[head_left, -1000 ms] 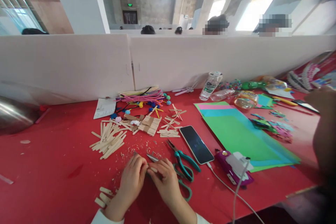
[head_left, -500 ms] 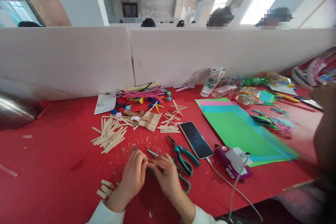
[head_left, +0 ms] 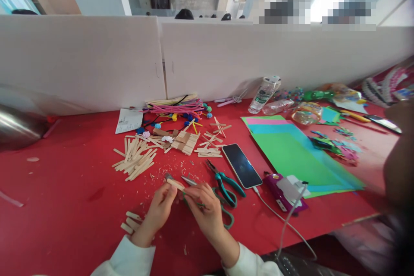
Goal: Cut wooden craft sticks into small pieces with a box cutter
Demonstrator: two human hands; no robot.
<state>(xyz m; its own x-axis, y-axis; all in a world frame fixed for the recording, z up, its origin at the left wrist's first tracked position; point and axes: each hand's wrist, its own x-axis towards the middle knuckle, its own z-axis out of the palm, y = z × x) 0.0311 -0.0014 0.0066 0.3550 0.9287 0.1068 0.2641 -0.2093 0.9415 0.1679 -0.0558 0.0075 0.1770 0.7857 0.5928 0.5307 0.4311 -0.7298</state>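
Note:
My left hand (head_left: pixel 159 211) is closed on a wooden craft stick (head_left: pixel 176 184), thumb on top, its pale end pointing away to the left. Close beside it, my right hand (head_left: pixel 204 209) pinches a thin green strand (head_left: pixel 201 205) near the stick's right end; the fingers partly hide what it is. Under and beyond the right hand lie scissors (head_left: pixel 229 221), their blades showing past the fingertips. Teal-handled pliers (head_left: pixel 228 185) rest just right of them. Several short stick pieces (head_left: pixel 131 223) lie left of my left wrist.
A pile of craft sticks (head_left: pixel 136 159), pipe cleaners (head_left: pixel 177 108) and a taped stick panel (head_left: pixel 185 142) lie behind. To the right are a phone (head_left: pixel 242 166) on a cable, a purple device (head_left: pixel 281 192), coloured paper (head_left: pixel 291 151) and a bottle (head_left: pixel 264 95). Another person's arm (head_left: pixel 399 155) is at far right.
The craft stick now shows above my left hand, whose thumb has shifted along it. My right hand has turned slightly, showing more of the green strand. The view has tilted down slightly.

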